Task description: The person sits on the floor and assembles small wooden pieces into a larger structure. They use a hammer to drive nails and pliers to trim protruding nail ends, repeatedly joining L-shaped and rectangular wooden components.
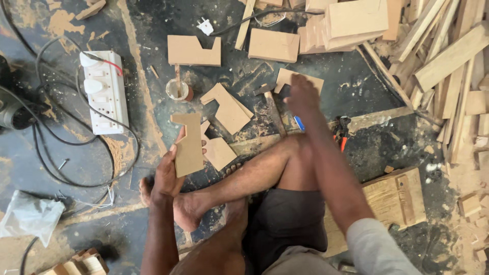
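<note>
On the floor: person sits cross-legged on dark, dusty ground, cut boards all round.
Left hand (168,175): clasped on a notched board (188,145), held upright just over the left foot, thumb across its lower edge.
Right hand (301,97): reaching forward past the knee, blurred; whether it is closed or loose, cannot tell. It sits over a flat offcut (298,80), beside a hammer (272,109).
Near the board: more notched pieces — one (229,108) just ahead, a smaller one (219,152) right beside it.
Glue pot (179,90): stands ahead of the left hand, stick poking out.
Power strip (105,91): white, off to the left, black cables looping round it.
Right side: timber pile (448,61) stacked; pliers (341,132) by the right forearm.
</note>
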A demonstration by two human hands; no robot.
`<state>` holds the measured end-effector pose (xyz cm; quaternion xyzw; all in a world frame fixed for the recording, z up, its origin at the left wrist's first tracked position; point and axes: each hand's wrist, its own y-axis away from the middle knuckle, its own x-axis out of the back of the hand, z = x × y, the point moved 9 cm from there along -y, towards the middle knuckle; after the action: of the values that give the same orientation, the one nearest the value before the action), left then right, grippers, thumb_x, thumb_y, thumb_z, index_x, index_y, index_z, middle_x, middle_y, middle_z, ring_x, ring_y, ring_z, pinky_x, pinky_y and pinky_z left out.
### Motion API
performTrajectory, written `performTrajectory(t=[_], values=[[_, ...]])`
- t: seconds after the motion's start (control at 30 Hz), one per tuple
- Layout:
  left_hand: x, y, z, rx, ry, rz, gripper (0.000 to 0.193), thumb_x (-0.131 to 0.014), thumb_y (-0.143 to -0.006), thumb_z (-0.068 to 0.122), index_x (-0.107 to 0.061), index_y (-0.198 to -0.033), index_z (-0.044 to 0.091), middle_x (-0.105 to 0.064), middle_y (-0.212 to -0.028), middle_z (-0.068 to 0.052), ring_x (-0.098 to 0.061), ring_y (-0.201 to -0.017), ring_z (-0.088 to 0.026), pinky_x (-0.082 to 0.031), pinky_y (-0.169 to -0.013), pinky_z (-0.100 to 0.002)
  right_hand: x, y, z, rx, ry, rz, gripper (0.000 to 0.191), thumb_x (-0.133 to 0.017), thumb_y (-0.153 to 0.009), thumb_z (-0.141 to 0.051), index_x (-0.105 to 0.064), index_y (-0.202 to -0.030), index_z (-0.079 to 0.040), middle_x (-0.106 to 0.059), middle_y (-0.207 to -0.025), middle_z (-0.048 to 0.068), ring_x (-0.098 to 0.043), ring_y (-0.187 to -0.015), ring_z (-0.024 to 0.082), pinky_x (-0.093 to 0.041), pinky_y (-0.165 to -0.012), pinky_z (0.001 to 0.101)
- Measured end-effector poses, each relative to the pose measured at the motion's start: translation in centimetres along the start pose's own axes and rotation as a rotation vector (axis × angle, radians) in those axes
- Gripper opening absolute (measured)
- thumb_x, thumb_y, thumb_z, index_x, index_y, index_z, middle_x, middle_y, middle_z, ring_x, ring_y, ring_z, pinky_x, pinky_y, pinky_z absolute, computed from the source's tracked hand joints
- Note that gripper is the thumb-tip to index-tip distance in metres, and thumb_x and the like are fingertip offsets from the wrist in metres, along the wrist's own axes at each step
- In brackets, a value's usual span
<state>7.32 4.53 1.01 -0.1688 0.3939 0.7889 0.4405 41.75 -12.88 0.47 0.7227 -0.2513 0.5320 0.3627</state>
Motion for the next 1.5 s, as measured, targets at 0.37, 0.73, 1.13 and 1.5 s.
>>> performTrajectory(t=[0.37, 0.73, 1.13, 1.5], values=[[-0.2, 0.1, -1.3, -0.079, -0.357, -0.020, 0.100, -0.080, -0.082, 0.023, -0.025, -0.164, 0.013, -0.049, -0.155, -0.020, -0.058, -0.133, -0.033, -0.051, -0.110, -0.046, 1.7, -0.2, 6.2, 0.120, -0.008, -0.002, 0.088, -0.096, -0.066, -0.037, -0.057, -0.138, -0.003, -0.056, -0.138, 0.022, -0.049, -0.132, 0.041, -0.045, -0.109, 0.0498], [-9.5, -0.1, 1.7, -0.331, -0.658, -0.091, 0.107, -0.091, -0.075, 0.026, -0.030, -0.162, 0.014, -0.059, -0.142, -0.016, -0.067, -0.120, -0.027, -0.063, -0.097, -0.041, -0.1, 12.4, -7.8, 0.305, -1.613, -0.681, 0.091, -0.084, -0.080, -0.015, -0.034, -0.155, -0.003, -0.064, -0.136, 0.015, -0.064, -0.124, 0.026, -0.057, -0.104, 0.0432], [-13.6, 2.2, 3.0, -0.439, -1.029, 0.033, 0.099, -0.085, -0.075, 0.038, -0.039, -0.159, 0.013, -0.048, -0.139, -0.015, -0.065, -0.118, -0.026, -0.062, -0.090, -0.037, -5.8, 15.5, -12.7, 0.217, -1.940, -0.762, 0.093, -0.088, -0.084, -0.032, -0.042, -0.154, 0.009, -0.064, -0.137, 0.019, -0.065, -0.123, 0.025, -0.053, -0.106, 0.0404], [-15.9, 2.3, 3.9, -0.460, -1.696, -0.090, 0.149, -0.101, -0.042, 0.056, -0.019, -0.156, 0.006, -0.013, -0.159, -0.031, -0.023, -0.145, -0.051, -0.030, -0.116, -0.062, -8.5, 16.2, -12.0, 0.117, -2.026, -0.908, 0.083, -0.090, -0.074, -0.029, -0.055, -0.139, 0.009, -0.072, -0.121, 0.019, -0.074, -0.107, 0.028, -0.061, -0.098, 0.0435]])
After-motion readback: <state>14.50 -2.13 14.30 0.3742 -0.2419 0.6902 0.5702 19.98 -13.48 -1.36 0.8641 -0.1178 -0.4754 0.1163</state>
